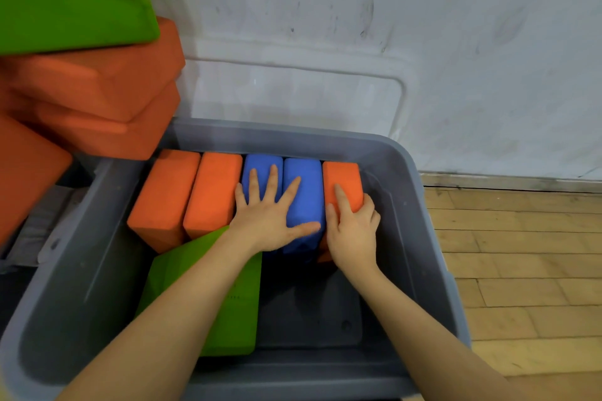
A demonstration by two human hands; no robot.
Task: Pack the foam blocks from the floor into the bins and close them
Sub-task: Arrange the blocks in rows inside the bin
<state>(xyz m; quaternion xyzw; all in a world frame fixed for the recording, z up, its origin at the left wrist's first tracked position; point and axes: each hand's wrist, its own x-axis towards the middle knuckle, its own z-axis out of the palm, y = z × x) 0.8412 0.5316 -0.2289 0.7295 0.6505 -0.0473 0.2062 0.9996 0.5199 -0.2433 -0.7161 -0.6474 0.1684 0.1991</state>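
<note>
A grey bin stands open on the floor against the wall. Along its far side stands a row of foam blocks on edge: two orange blocks, two blue blocks, and one orange block at the right end. My left hand lies flat with spread fingers on the blue blocks. My right hand grips the right-end orange block, fingers curled over its top and side. A green block leans in the bin's near left part, partly under my left forearm.
A stack of orange blocks and a green block fills the upper left, beside the bin. A white scuffed wall rises behind. Wooden floor lies to the right. The bin's dark bottom shows near the front right.
</note>
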